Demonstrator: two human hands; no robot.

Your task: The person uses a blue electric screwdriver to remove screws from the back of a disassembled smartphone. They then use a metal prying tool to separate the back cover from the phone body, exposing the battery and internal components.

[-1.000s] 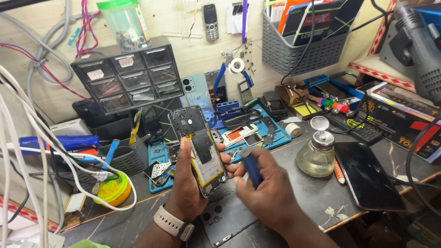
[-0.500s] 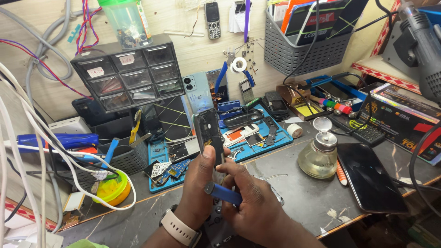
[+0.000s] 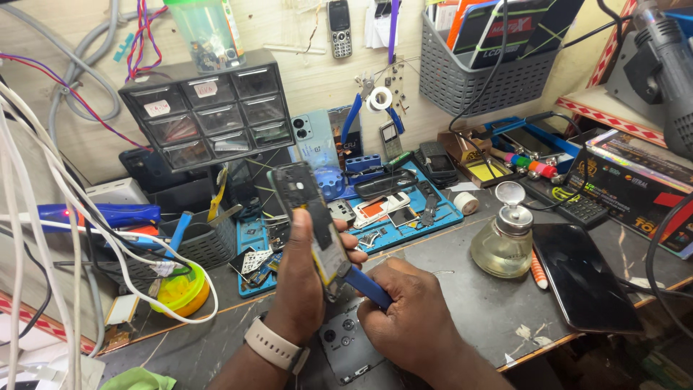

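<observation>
My left hand (image 3: 302,289) grips an opened smartphone (image 3: 310,217) upright, its bare circuit side turned toward me. A pale watch band sits on that wrist. My right hand (image 3: 408,318) is closed around a blue-handled tool (image 3: 366,286) whose tip meets the phone's lower right edge. Under both hands a dark phone back cover (image 3: 345,345) lies flat on the workbench (image 3: 476,310).
A blue repair mat (image 3: 404,217) with several phone parts lies behind the hands. A glass liquid dispenser bottle (image 3: 503,242) and a dark phone (image 3: 581,285) are to the right. A drawer cabinet (image 3: 209,108), a grey basket (image 3: 195,242), white cables (image 3: 43,217) and a yellow bowl (image 3: 180,292) stand at left.
The phone has turned in my left hand, from edge-on to its open side facing me. My right hand has moved the blue tool up against the phone's lower edge.
</observation>
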